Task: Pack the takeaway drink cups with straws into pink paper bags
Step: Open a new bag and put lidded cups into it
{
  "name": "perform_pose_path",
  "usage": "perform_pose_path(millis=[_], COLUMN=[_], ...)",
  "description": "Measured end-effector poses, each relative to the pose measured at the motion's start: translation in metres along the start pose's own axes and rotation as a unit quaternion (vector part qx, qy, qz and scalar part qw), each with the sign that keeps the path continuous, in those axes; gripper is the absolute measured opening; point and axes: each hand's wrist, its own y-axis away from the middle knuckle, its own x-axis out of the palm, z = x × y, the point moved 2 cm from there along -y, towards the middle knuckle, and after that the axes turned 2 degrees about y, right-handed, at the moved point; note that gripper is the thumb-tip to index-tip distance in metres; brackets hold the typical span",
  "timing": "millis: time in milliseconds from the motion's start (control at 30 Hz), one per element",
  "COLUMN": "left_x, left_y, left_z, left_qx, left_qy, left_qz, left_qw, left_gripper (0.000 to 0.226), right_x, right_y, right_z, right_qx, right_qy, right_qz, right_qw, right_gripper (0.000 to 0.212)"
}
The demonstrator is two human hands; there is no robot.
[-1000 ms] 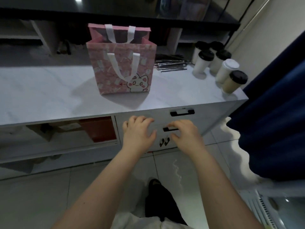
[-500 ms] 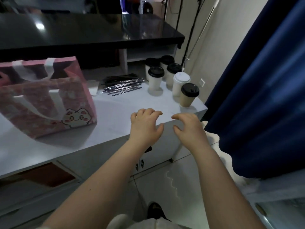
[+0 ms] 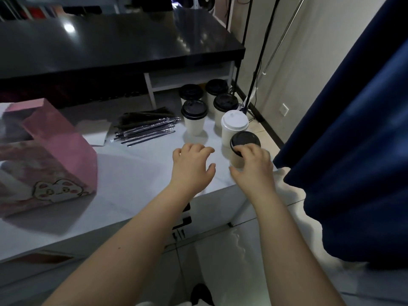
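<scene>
Curtain (image 3: 353, 129): dark blue, hanging just right of your right hand (image 3: 254, 171).
Counter (image 3: 132, 173): white, beneath both your hands.
Bag (image 3: 55, 162): pink with a cartoon cat face, standing on the counter well left of your left hand (image 3: 192, 168).
Straws (image 3: 145, 129): a wrapped pile beyond your left hand, between bag and cups.
Cups (image 3: 194, 120): five lidded ones beyond your hands, four black lids and one white. The white-lidded one is just behind the tan cup.
Tan cup (image 3: 244, 141): black lid, at the counter's right corner, in your right hand.
Right hand: fingers curled over the lid's rim, thumb against the cup's side.
Left hand: fingers spread and loose, holding nothing, just left of your right hand, not touching it.
</scene>
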Motion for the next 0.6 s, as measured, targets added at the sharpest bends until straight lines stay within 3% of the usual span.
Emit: perform_pose_path(millis=[200, 300, 433, 600], left_x=[0.014, 0.018, 0.015, -0.019], left_y=[-0.029, -0.038, -0.038, -0.024], left_z=[-0.002, -0.004, 0.011, 0.057], left_qx=[-0.007, -0.014, -0.035, -0.098], left_qy=[-0.007, -0.007, -0.005, -0.007], left_qz=[0.005, 0.003, -0.009, -0.046], left_qw=[1.0, 1.0, 0.999, 0.994], left_gripper=[0.041, 0.04, 0.04, 0.042], right_x=[0.026, 0.036, 0.042, 0.043], right_y=[-0.054, -0.063, -0.051, -0.05], right_z=[-0.016, -0.019, 0.002, 0.062], right_qx=[0.092, 0.112, 0.044, -0.077], right_qy=[0.082, 0.082, 0.05, -0.06], right_qz=[0.077, 0.104, 0.038, 0.03], right_qw=[0.989, 0.985, 0.997, 0.995], right_gripper=[0.091, 0.091, 0.074, 0.073])
